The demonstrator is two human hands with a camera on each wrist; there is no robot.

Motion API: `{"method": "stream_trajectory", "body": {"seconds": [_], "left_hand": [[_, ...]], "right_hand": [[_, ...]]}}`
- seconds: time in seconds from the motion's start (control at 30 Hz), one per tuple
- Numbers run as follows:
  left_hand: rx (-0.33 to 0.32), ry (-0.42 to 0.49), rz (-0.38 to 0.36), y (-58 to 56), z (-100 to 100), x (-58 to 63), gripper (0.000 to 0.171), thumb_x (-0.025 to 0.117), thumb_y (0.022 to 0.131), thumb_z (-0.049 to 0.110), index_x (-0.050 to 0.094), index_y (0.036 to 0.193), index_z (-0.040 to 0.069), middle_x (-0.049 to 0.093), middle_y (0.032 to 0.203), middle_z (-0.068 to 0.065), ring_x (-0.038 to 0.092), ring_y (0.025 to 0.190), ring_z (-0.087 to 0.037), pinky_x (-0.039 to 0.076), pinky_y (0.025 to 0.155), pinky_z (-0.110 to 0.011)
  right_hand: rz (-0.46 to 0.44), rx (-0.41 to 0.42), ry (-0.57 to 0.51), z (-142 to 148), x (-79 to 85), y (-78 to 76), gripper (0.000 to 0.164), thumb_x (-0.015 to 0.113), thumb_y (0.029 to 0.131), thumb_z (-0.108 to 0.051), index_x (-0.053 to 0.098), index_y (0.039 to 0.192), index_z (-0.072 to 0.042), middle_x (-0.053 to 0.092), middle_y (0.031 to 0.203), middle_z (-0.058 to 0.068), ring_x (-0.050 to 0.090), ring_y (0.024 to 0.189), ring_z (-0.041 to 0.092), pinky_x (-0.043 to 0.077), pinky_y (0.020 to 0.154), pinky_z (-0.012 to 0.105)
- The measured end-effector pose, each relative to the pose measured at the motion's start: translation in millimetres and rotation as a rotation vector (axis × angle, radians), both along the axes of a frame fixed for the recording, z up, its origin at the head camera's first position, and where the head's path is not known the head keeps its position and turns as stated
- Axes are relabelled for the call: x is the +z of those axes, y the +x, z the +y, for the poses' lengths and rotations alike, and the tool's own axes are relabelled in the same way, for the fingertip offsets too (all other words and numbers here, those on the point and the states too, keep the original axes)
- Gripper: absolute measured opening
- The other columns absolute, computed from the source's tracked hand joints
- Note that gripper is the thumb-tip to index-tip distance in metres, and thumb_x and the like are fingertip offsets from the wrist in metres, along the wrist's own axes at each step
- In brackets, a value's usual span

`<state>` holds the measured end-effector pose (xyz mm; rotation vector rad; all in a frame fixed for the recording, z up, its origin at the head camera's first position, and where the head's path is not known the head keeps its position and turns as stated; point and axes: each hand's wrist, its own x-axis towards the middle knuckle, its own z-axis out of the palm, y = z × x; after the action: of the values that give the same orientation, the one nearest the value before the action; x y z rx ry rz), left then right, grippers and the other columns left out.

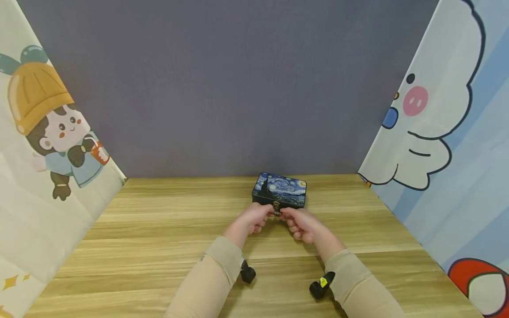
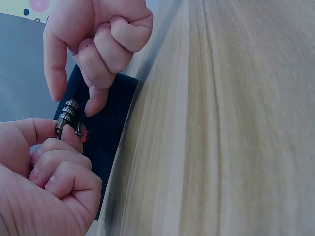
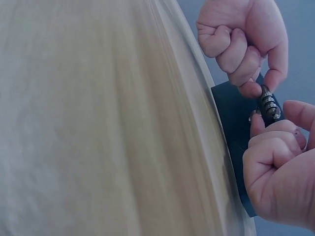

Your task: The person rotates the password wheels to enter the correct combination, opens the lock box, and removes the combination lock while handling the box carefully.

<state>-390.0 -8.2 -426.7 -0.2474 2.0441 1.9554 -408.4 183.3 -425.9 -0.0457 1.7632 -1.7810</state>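
Note:
A small dark box with a starry night-sky painting on its lid sits closed at the back of the table. At its front, by a metal clasp, is a small combination padlock with several number rings. My left hand pinches one end of this padlock between thumb and index finger, other fingers curled. My right hand is at the other end, thumb and index finger spread apart on either side of it. In the right wrist view, the right index fingertip is close to the shackle; contact is unclear.
The box stands on a wood-grain table before a grey back panel. Cartoon-printed sheets flank it, left and right. Black wrist devices hang beneath the left sleeve and right sleeve.

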Motion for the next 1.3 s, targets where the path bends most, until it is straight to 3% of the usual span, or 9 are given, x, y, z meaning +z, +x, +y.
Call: {"method": "stream_trajectory", "body": {"seconds": [0.47, 0.83, 1.3], "left_hand": [[0.001, -0.004, -0.002, 3.7, 0.8, 1.4, 0.02, 0.059, 0.089, 0.021, 0.061, 0.088, 0.002, 0.032, 0.055, 0.007, 0.022, 0.044, -0.008, 0.02, 0.04, -0.024], [0.003, -0.007, 0.0, 4.1, 1.4, 1.8, 0.021, 0.059, 0.089, 0.022, 0.061, 0.087, 0.001, 0.032, 0.055, 0.006, 0.021, 0.044, -0.008, 0.019, 0.04, -0.025], [0.0, -0.003, -0.004, 5.0, 2.4, 3.1, 0.02, 0.059, 0.089, 0.022, 0.061, 0.086, 0.002, 0.031, 0.055, 0.006, 0.021, 0.044, -0.008, 0.019, 0.04, -0.025]], "right_hand": [[0.008, 0.017, 0.016, 5.0, 8.3, 1.6, 0.029, 0.061, 0.098, -0.03, 0.058, 0.104, -0.002, 0.035, 0.06, -0.008, 0.026, 0.046, 0.004, 0.023, 0.041, 0.021], [0.023, 0.006, -0.002, 0.0, 5.8, 2.1, 0.021, 0.062, 0.096, -0.024, 0.055, 0.091, -0.005, 0.032, 0.058, -0.007, 0.023, 0.044, 0.005, 0.021, 0.039, 0.021], [0.018, 0.007, -0.006, -4.3, 3.9, 3.8, 0.025, 0.058, 0.097, -0.02, 0.05, 0.076, -0.01, 0.032, 0.057, -0.006, 0.024, 0.043, 0.006, 0.021, 0.04, 0.022]]}}
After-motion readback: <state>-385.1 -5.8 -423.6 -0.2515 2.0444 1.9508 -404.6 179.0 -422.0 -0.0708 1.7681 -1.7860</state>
